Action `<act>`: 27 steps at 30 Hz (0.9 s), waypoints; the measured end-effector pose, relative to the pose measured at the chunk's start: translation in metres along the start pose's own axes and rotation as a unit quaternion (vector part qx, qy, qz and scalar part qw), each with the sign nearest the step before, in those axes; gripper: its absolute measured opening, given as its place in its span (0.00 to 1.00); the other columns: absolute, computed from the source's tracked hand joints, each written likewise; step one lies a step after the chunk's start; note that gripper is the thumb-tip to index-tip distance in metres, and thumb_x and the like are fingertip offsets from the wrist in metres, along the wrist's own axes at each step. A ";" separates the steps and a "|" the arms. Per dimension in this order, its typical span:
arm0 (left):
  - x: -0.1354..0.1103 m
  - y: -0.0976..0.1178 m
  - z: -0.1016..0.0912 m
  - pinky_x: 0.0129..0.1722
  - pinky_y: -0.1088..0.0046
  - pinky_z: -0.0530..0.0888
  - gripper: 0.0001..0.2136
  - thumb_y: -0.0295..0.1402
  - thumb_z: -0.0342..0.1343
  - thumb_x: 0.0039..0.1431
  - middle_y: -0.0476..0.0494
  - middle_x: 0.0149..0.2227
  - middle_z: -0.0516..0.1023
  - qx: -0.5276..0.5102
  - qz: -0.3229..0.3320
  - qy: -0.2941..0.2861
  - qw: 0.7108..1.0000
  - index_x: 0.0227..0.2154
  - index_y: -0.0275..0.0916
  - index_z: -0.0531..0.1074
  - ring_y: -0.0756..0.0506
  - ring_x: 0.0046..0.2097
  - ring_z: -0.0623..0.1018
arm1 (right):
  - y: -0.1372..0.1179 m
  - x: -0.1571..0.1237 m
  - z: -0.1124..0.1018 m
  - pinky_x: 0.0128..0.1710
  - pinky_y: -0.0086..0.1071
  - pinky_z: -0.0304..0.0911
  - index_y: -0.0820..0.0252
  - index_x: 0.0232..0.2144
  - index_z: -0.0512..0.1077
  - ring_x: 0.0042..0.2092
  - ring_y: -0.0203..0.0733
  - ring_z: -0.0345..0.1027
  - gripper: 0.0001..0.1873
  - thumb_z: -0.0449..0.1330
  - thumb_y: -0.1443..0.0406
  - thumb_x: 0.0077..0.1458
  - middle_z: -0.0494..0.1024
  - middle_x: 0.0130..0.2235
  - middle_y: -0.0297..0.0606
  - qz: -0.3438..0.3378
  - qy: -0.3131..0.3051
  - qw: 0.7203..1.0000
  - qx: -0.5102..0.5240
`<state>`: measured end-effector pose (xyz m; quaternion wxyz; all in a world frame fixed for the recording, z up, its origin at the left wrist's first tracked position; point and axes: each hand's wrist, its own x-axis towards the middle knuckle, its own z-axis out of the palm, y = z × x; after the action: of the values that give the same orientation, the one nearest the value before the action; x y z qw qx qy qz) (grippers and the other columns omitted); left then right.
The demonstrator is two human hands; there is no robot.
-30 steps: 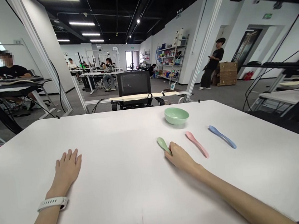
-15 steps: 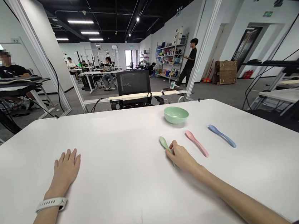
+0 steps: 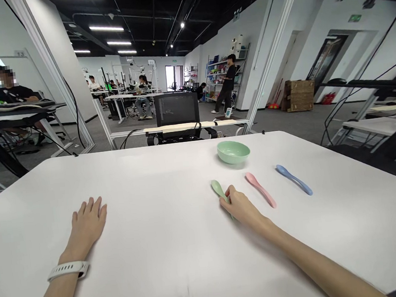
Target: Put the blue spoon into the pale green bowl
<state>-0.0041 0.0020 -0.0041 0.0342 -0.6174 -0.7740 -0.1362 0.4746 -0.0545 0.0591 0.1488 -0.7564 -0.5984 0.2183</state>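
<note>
My right hand (image 3: 240,205) is closed on the handle of a green spoon (image 3: 217,187), fingers and thumb pinched around it; part of the handle is hidden by the hand. Just right of that hand lies a pink spoon (image 3: 260,189), and farther right a blue spoon (image 3: 293,179). Behind the spoons, near the table's far edge, stands a green bowl (image 3: 233,153). My left hand (image 3: 89,223) rests flat on the left side of the table with fingers spread, holding nothing, a pale band around its wrist.
The white table (image 3: 152,249) has rounded far corners. A metal frame (image 3: 275,39) rises beyond it, with a black mesh chair (image 3: 177,109) behind the far edge. Several people are in the room; one stands near the shelves (image 3: 216,72).
Both hands stay nearly in place. The green spoon has turned very slightly in my right hand's grasp. In the background, the standing person has moved left toward the shelves.
</note>
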 end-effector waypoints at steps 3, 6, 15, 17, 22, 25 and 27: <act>-0.001 0.004 -0.004 0.77 0.39 0.61 0.35 0.43 0.33 0.75 0.27 0.78 0.65 -0.002 -0.005 -0.004 1.000 0.73 0.30 0.68 0.27 0.79 0.63 | 0.000 0.000 -0.001 0.33 0.35 0.55 0.53 0.42 0.62 0.35 0.45 0.70 0.03 0.54 0.66 0.71 0.77 0.35 0.38 0.002 0.003 1.000 0.006; -0.002 0.006 -0.006 0.77 0.39 0.61 0.35 0.43 0.33 0.75 0.26 0.78 0.64 -0.004 -0.010 -0.010 1.000 0.74 0.29 0.67 0.27 0.79 0.63 | 0.000 0.000 -0.001 0.34 0.35 0.55 0.53 0.42 0.63 0.35 0.45 0.70 0.03 0.55 0.66 0.70 0.78 0.36 0.38 -0.002 0.008 1.000 0.009; -0.001 0.003 -0.005 0.76 0.36 0.63 0.35 0.43 0.35 0.73 0.25 0.77 0.67 -0.004 -0.001 0.005 1.000 0.73 0.30 0.69 0.26 0.78 0.65 | 0.004 0.003 0.001 0.36 0.35 0.56 0.53 0.42 0.63 0.37 0.46 0.72 0.03 0.55 0.64 0.71 0.79 0.37 0.41 -0.010 0.008 1.000 0.009; 0.000 0.003 -0.005 0.76 0.36 0.62 0.35 0.43 0.34 0.74 0.24 0.77 0.66 -0.004 0.002 0.003 1.000 0.73 0.28 0.68 0.25 0.78 0.64 | 0.005 0.003 0.001 0.36 0.35 0.56 0.53 0.42 0.63 0.37 0.46 0.72 0.03 0.55 0.64 0.72 0.79 0.38 0.41 -0.012 0.008 1.000 0.013; -0.001 0.002 -0.003 0.76 0.37 0.63 0.34 0.43 0.36 0.73 0.26 0.77 0.67 -0.007 -0.001 0.008 1.000 0.73 0.32 0.69 0.26 0.78 0.65 | 0.005 0.002 0.001 0.36 0.35 0.57 0.53 0.41 0.64 0.38 0.47 0.74 0.03 0.55 0.63 0.71 0.80 0.38 0.42 -0.008 0.009 1.000 0.021; -0.001 0.001 -0.002 0.76 0.37 0.63 0.36 0.44 0.34 0.74 0.24 0.77 0.66 -0.009 0.007 0.010 1.000 0.73 0.29 0.69 0.25 0.78 0.64 | 0.004 0.002 0.000 0.36 0.35 0.57 0.53 0.41 0.64 0.38 0.46 0.73 0.03 0.55 0.63 0.72 0.80 0.39 0.42 -0.008 0.005 1.000 0.018; -0.002 0.001 -0.002 0.76 0.37 0.62 0.37 0.45 0.32 0.74 0.24 0.77 0.65 -0.008 0.007 0.006 1.000 0.73 0.28 0.68 0.25 0.78 0.63 | 0.004 0.002 0.000 0.36 0.35 0.58 0.54 0.41 0.63 0.38 0.46 0.73 0.03 0.54 0.63 0.72 0.80 0.40 0.43 -0.008 0.003 1.000 0.017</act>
<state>-0.0032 0.0001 -0.0019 0.0347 -0.6224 -0.7682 -0.1456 0.4786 -0.0537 0.0568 0.1652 -0.7494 -0.6003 0.2253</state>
